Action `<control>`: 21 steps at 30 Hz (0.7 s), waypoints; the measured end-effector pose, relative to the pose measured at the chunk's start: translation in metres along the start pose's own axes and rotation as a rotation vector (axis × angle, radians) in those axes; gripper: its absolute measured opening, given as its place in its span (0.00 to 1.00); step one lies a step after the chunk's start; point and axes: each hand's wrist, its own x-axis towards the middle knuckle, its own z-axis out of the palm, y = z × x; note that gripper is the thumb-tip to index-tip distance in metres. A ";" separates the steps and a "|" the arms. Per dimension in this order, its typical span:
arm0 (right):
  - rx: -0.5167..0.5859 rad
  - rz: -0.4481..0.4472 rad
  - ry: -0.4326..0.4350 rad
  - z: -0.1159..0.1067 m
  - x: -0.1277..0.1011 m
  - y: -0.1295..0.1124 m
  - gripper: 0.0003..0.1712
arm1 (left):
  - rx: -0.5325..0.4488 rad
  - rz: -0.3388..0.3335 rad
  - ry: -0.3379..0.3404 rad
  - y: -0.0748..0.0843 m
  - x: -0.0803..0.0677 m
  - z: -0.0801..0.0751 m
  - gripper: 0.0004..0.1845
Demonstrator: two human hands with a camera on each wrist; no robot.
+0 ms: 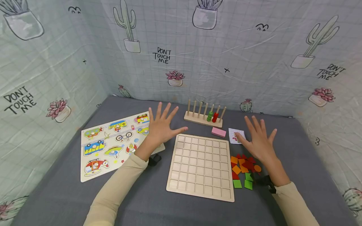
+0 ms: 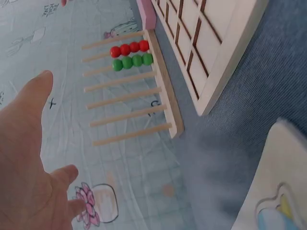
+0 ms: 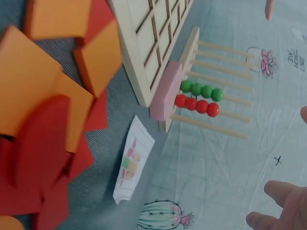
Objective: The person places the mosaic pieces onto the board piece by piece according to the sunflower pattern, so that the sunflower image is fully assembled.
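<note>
My left hand (image 1: 161,126) is held with fingers spread, over the right edge of a vehicle puzzle board (image 1: 113,163), holding nothing. My right hand (image 1: 258,144), fingers spread too, hovers beside a small printed pattern card (image 1: 232,131) and above a pile of flat coloured pieces (image 1: 244,169) in orange, red and green. Between the hands lies a wooden grid board (image 1: 201,166), its squares bare. In the left wrist view the thumb (image 2: 31,98) stands apart from the other fingers. Only some fingertips (image 3: 283,194) of the right hand show in the right wrist view.
Behind the grid board stands a wooden peg rack (image 1: 202,119) with green beads (image 2: 133,61) on one peg and red beads (image 3: 196,105) on another. A pink block (image 1: 218,132) lies in front of it. A patterned cloth (image 1: 198,62) hangs around the grey table (image 1: 135,204).
</note>
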 end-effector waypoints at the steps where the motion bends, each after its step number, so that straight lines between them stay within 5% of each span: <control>1: 0.004 -0.004 0.003 0.001 -0.002 0.000 0.50 | -0.005 0.011 0.004 0.001 -0.002 0.002 0.53; 7: 0.023 -0.028 0.001 0.011 -0.020 -0.001 0.49 | -0.054 0.082 0.019 0.007 -0.015 0.012 0.52; 17: 0.097 -0.042 -0.119 0.023 -0.041 -0.005 0.57 | -0.250 0.218 -0.078 0.016 -0.036 0.022 0.50; 21: 0.135 -0.060 -0.148 0.025 -0.043 -0.004 0.49 | -0.308 0.260 -0.104 0.017 -0.044 0.026 0.50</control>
